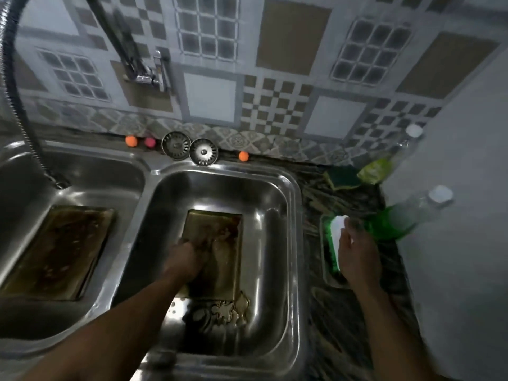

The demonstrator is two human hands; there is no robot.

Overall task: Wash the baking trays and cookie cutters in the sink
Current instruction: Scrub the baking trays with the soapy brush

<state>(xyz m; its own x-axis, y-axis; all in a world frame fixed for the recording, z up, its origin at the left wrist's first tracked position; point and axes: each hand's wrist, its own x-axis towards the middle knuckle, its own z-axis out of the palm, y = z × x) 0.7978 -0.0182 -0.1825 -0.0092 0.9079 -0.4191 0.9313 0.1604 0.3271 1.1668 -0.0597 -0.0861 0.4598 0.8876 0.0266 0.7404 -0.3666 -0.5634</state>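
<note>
Trays sit one to each bowl of a steel double sink. In the right basin [290,215] a stained baking tray [220,224] lies flat on the bottom. The left hand [189,259] rests on this tray's left part, palm down. Its fingers [209,240] are blurred, so I cannot tell whether they press flat or curl over the edge. At the near end of the right basin, just in front of the tray, a cluster of cookie cutters [228,312] lies on the steel. To the left of the right basin, the second tray [57,251] lies in the left basin [27,174] with the faucet hose [16,92] hanging above it. Behind the right basin, two sink strainers [189,148] lean against the tiled wall. To the right of the right basin, on the dark counter, the right hand [357,257] reaches over a white-and-green brush [336,229], its fingertips touching the white top; whether they close round the brush I cannot tell. Just beyond the brush a green bottle [393,221] lies tilted, and further back are a green sponge [343,178] and a yellow-green bottle [376,169].
</note>
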